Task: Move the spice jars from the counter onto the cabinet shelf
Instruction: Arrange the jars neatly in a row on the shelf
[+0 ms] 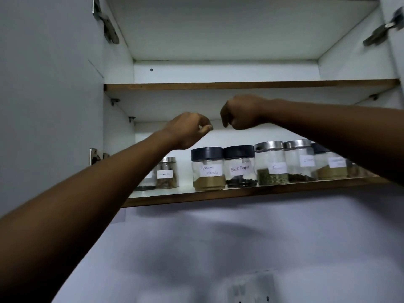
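Bare, both my forearms reach up toward the open cabinet. My left hand point(188, 130) hangs with fingers loosely curled around nothing; my right hand point(242, 112) is balled, also holding nothing. Both hover above the spice jars point(271, 164), which stand in a row along the lower shelf point(218, 196), the garam masala jar point(208, 169) touching the black pepper jar point(239, 167). The placing step looks finished; next I would lower my arms and check the counter, out of view.
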`<state>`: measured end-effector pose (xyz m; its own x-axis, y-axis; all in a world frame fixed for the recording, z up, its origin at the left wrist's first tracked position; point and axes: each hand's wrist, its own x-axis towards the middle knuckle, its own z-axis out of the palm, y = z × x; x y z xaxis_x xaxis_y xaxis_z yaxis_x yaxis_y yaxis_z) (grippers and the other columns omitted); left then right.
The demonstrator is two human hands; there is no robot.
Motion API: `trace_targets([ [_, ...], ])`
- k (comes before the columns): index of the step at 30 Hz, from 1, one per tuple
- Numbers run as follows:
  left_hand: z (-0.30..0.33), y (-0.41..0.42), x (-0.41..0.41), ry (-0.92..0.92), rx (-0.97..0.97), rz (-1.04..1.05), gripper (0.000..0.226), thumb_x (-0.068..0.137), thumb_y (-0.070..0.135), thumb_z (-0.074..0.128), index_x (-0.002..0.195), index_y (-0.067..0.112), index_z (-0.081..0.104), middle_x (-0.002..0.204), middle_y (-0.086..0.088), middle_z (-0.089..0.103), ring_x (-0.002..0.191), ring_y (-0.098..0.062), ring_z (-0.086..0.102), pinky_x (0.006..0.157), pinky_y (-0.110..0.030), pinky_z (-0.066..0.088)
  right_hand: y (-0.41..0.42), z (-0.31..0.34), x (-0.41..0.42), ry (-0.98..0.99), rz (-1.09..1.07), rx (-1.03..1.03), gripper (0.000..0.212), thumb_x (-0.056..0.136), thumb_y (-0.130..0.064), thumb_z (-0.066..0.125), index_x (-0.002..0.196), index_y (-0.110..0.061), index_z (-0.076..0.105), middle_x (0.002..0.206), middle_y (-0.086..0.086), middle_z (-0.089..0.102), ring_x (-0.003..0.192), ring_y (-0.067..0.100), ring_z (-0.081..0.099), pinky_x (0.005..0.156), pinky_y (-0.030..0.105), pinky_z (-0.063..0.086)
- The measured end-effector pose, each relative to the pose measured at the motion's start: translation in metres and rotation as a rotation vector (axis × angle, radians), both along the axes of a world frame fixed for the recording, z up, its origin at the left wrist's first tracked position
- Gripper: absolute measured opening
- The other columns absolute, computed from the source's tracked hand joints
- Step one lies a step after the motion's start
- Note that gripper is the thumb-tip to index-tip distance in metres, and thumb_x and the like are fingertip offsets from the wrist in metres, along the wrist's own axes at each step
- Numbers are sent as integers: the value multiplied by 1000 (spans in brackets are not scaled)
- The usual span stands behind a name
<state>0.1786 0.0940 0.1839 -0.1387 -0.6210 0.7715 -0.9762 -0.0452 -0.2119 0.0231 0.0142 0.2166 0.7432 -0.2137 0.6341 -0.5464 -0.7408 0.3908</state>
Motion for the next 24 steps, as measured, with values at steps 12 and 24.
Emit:
trace_targets([
  [12, -28, -26, -11, 51, 242, 83, 30, 98, 12, 43, 119, 10, 63, 117, -9, 67, 105, -29, 58, 89, -33, 45, -45, -59, -19, -32, 50, 293, 38, 86, -3, 49, 122, -10, 61, 123, 9, 63, 109, 28, 58, 94, 38, 45],
  [24, -29, -39, 4, 79, 176, 35, 37, 90, -2, 45, 113, 13, 70, 111, -8, 71, 103, -30, 61, 86, -35, 47, -59, -68, -14, -135, 123, 317, 52, 76, 9, 49, 122, -11, 61, 121, 9, 65, 112, 27, 56, 97, 40, 46],
])
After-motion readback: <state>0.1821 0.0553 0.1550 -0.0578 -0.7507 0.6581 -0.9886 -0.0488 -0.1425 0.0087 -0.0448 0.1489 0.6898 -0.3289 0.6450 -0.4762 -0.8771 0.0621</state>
